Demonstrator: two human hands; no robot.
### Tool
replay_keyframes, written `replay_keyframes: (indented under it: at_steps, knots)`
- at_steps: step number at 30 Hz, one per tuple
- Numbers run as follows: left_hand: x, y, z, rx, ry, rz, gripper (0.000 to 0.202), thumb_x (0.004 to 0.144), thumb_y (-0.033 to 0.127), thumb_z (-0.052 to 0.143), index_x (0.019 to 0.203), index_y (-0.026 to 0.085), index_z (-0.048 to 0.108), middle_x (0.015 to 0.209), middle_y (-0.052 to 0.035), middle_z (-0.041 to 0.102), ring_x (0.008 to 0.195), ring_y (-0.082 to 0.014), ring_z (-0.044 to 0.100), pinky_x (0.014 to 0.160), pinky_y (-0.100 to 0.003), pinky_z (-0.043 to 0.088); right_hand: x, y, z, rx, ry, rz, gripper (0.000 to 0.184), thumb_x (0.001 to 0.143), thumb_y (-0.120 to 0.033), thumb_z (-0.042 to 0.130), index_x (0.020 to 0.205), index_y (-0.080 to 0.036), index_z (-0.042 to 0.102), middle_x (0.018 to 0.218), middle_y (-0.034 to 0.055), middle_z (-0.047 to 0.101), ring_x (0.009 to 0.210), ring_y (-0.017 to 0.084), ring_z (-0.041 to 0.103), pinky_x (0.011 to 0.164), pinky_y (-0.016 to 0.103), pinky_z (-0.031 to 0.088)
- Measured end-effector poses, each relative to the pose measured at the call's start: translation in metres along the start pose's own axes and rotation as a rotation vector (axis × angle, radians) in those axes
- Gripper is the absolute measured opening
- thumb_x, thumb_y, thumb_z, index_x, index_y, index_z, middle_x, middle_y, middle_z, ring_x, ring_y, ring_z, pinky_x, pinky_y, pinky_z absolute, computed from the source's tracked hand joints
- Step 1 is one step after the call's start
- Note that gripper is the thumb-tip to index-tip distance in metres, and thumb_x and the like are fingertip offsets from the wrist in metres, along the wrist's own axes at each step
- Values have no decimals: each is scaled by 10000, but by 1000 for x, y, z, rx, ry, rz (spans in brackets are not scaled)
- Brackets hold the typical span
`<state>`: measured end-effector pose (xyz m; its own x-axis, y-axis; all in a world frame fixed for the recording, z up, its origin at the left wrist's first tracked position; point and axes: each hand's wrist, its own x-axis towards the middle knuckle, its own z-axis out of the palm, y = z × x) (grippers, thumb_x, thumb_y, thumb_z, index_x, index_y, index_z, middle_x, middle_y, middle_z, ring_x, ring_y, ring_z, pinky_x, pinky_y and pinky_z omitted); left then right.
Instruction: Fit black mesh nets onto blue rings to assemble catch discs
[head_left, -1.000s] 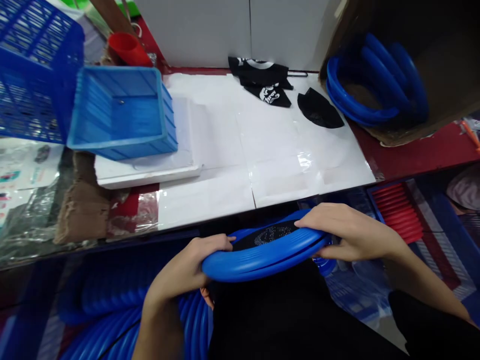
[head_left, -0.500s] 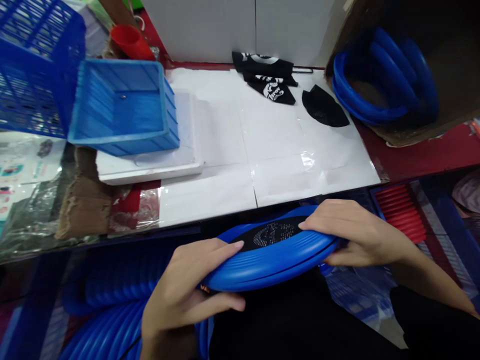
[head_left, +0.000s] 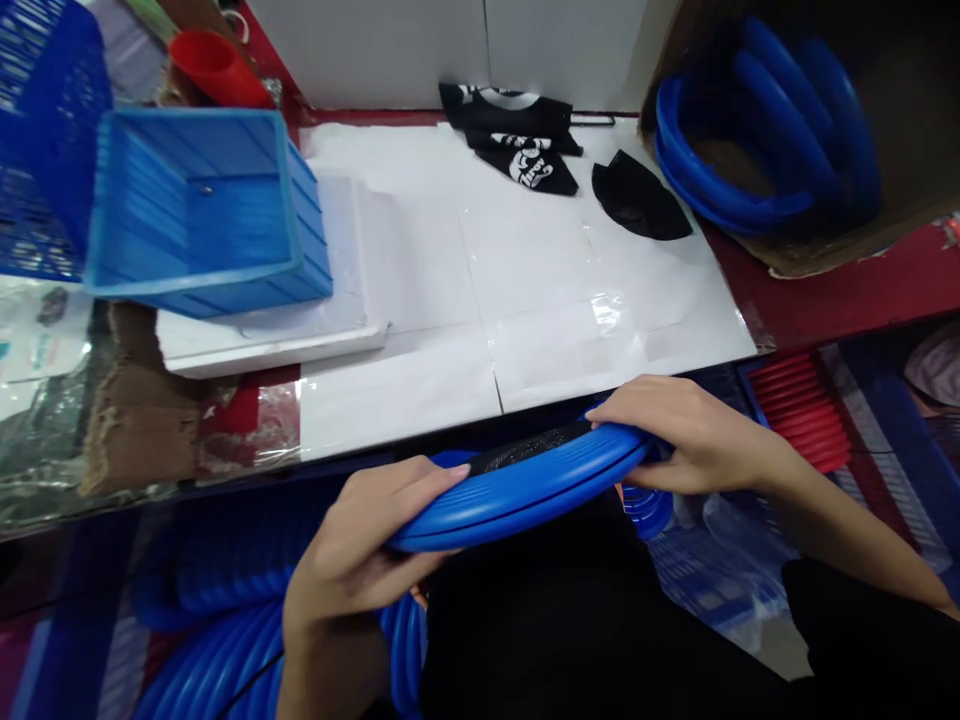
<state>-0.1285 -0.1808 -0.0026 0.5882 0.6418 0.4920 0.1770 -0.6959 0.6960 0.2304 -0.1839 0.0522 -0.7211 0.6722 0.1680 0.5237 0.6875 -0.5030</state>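
A blue ribbed ring (head_left: 517, 490) with a black mesh centre (head_left: 536, 447) lies across my lap, just below the table's front edge. My left hand (head_left: 360, 550) grips its left rim, fingers over the top and thumb underneath. My right hand (head_left: 675, 435) is closed over the right rim, fingers curled on top. The ring is seen nearly edge-on, so little of the mesh shows.
White sheets (head_left: 555, 300) cover the table. On it stand a blue crate (head_left: 202, 215), black printed cloths (head_left: 521, 140) and a black mesh piece (head_left: 637, 200). A cardboard box (head_left: 795, 250) at right holds blue rings (head_left: 750, 140). More blue rings (head_left: 225, 640) lie lower left, red ones (head_left: 799, 410) at right.
The ring has tipped flatter toward edge-on, hiding most of its black mesh. My left hand has closed more tightly round the left rim. The view has shifted slightly.
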Motion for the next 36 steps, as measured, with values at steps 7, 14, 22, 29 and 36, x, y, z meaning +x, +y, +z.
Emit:
replay_keyframes:
  at_steps: [7, 14, 22, 29, 36]
  knots:
    - [2, -23, -1, -154, 132, 195, 540, 928, 395, 857, 1358, 94, 731, 721, -15, 692, 616, -166, 699, 586, -278, 617, -11, 0, 10, 56, 72, -61, 377, 985, -234, 694, 1353, -177, 637, 1169, 112, 805, 1081, 242, 773, 950, 412, 633]
    - [-3, -30, 5, -132, 144, 259, 433, 982, 367, 771, 1311, 87, 744, 766, -81, 748, 649, -207, 748, 573, -305, 648, -4, -20, 10, 9, 107, -111, 373, 1053, -330, 662, 1362, -127, 620, 1101, 131, 816, 994, 246, 787, 873, 385, 636]
    - [-10, 4, -4, 74, 12, 28, 376, 1009, 318, 713, 1358, 178, 712, 1049, -122, 841, 925, -258, 822, 861, -359, 680, -4, -27, 13, 26, 95, -83, 450, 1072, -462, 667, 1370, -127, 623, 1144, 140, 816, 1049, 252, 781, 895, 384, 626]
    - [-8, 18, 8, 81, 74, 13, 339, 1010, 268, 708, 1327, 148, 716, 1063, -97, 831, 927, -216, 808, 851, -295, 652, -13, -28, 28, 36, 195, -41, 319, 1074, -396, 671, 1276, -151, 638, 1025, 71, 821, 932, 215, 791, 1136, 512, 515]
    - [-6, 24, 2, 68, 23, -24, 379, 1002, 191, 713, 1377, 144, 687, 1127, -116, 819, 1007, -220, 790, 922, -311, 629, -13, -24, 19, -6, 148, -19, 290, 1095, -352, 621, 1336, -191, 618, 1095, 76, 829, 995, 240, 790, 1150, 557, 495]
